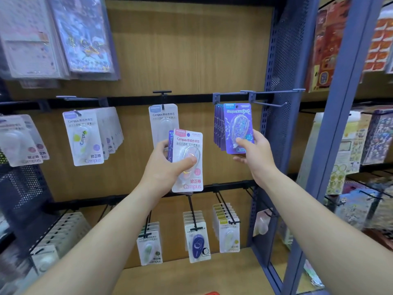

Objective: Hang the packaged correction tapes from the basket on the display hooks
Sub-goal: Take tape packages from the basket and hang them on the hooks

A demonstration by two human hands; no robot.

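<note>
Two hands are raised before a wooden display panel (191, 50). The left hand (163, 165) grips a pink correction tape pack (188, 143), thumb across its blister, with a purple pack (170, 143) held behind it. The right hand (255, 154) pinches the lower corner of the front hanging pack (238, 122), which hangs with others on a blue hook (229, 95).

My left hand (163, 169) grips a pink correction tape pack (187, 143); my right hand (255, 153) pinches a purple pack (238, 121) fronting the hung purple row (218, 126).
</note>
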